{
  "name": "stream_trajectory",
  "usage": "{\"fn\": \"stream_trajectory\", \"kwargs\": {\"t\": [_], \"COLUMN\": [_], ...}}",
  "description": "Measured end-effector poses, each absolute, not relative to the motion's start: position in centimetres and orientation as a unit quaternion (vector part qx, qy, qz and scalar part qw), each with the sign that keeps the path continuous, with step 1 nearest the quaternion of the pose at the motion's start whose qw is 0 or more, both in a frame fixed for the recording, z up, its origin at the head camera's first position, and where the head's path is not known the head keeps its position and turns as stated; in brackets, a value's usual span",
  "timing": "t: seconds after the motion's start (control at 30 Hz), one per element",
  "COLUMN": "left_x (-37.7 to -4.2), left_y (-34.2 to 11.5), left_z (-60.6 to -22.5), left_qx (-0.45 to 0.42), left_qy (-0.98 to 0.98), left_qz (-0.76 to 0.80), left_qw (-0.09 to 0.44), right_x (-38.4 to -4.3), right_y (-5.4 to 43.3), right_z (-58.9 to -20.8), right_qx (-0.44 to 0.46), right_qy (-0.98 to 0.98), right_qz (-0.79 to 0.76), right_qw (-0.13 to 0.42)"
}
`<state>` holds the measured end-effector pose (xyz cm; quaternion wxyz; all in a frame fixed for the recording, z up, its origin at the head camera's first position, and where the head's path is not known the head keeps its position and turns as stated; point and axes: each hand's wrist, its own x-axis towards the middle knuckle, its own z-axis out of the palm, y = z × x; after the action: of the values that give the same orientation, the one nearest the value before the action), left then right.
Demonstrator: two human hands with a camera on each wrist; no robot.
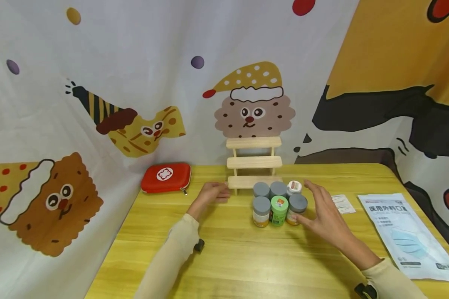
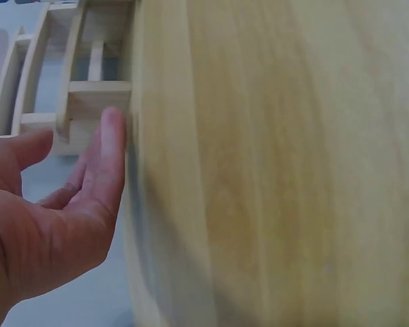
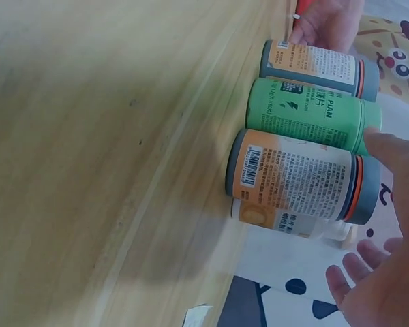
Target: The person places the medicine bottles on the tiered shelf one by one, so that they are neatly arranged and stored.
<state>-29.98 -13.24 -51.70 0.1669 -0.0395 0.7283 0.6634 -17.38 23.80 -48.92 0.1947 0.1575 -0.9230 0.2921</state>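
Note:
A small three-tier wooden rack (image 1: 254,181) stands at the back of the table. My left hand (image 1: 211,194) is by its left end, fingers extended; in the left wrist view the fingertips lie close to the rack, and contact cannot be told. Several bottles stand grouped before the rack's right half: a green bottle (image 1: 278,211) in front, grey-lidded bottles (image 1: 261,211) around it, and a white-capped bottle (image 1: 294,187) at the back right. To their right my right hand (image 1: 326,216) is spread, its thumb near the front right grey-lidded bottle (image 3: 296,174). Neither hand holds anything.
A red zip case (image 1: 166,177) with a white emblem lies at the back left. On the right are a small white printed card (image 1: 343,204) and a large face-mask packet (image 1: 411,236). A curtain with cartoon prints (image 1: 254,112) hangs behind the table.

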Motion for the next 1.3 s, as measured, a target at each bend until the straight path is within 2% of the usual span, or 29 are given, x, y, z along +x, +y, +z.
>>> {"fn": "stream_trajectory", "kwargs": {"t": [0.23,0.7,1.3], "left_x": [-30.9,-31.6,-31.8], "left_y": [-13.1,-13.8,-14.6], "left_z": [-52.3,-52.9,-53.4], "left_qx": [-0.051,-0.038,-0.048], "left_qy": [0.715,0.678,0.653], "left_qz": [0.669,0.697,0.715], "left_qw": [0.197,0.232,0.245], "right_x": [-17.5,-17.7,-17.8], "right_y": [23.7,23.4,23.3], "right_z": [-48.9,-49.2,-49.6], "right_qx": [0.14,0.137,0.112], "right_qy": [-0.924,-0.923,-0.925], "right_qz": [0.278,0.266,0.32], "right_qw": [0.224,0.242,0.169]}}
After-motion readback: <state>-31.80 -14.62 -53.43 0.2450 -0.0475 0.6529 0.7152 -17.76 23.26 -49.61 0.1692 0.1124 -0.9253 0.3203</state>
